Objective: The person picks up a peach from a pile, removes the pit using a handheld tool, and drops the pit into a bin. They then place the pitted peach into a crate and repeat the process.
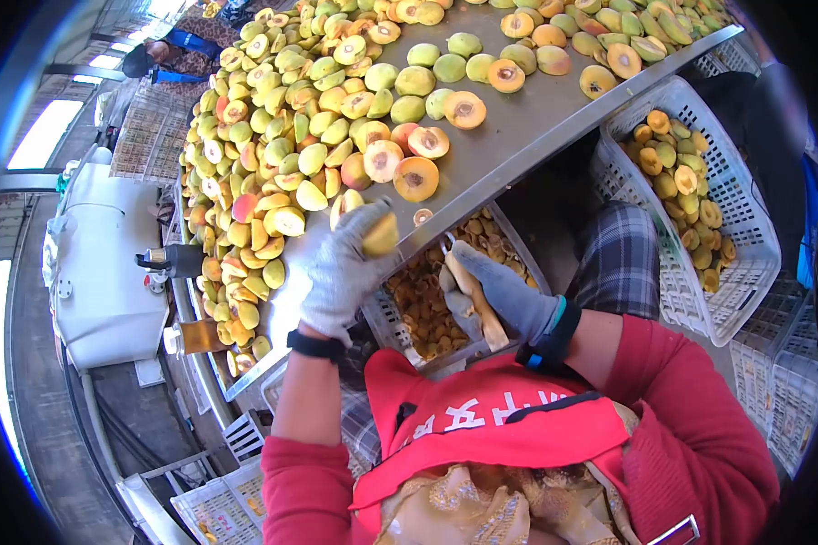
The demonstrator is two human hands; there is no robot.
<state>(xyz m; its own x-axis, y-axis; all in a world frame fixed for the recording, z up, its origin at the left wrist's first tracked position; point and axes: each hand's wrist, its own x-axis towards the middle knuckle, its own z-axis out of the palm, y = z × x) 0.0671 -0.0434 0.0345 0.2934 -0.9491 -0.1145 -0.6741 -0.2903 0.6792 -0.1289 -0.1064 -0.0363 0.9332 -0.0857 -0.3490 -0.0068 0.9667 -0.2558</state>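
Well, at the far left a white tank (109, 259) stands apart from the metal worktop (527, 132), and another person (168, 56) is beyond its far left corner. The heap (273, 136) of cut fruit runs along the worktop's left edge, from the near left corner to the far edge, thinning towards the near edge. Many cut faces there show a darker, rough middle; others lie skin up, so we cannot tell about those.

Our gloved left hand (341, 263) is closed around a half (381, 235), just over the near edge — its cut side is hidden from us. A small round bit (423, 216) lies just beside that edge. Below, partly under the worktop, the lower crate (523, 247) holds a thick layer of brown, scooped-looking pieces.

Our right hand (509, 289), gloved too, is wrapped around the handle of a tool (474, 295) over that crate, its thin tip apart from the half. So our hands are apart, each with its own hold.

To the right, the white crate (741, 195) holds halves, several with hollow-looking middles. By our judgement a fair share is done, yet far more is left on the worktop — more halves reach its far right corner.
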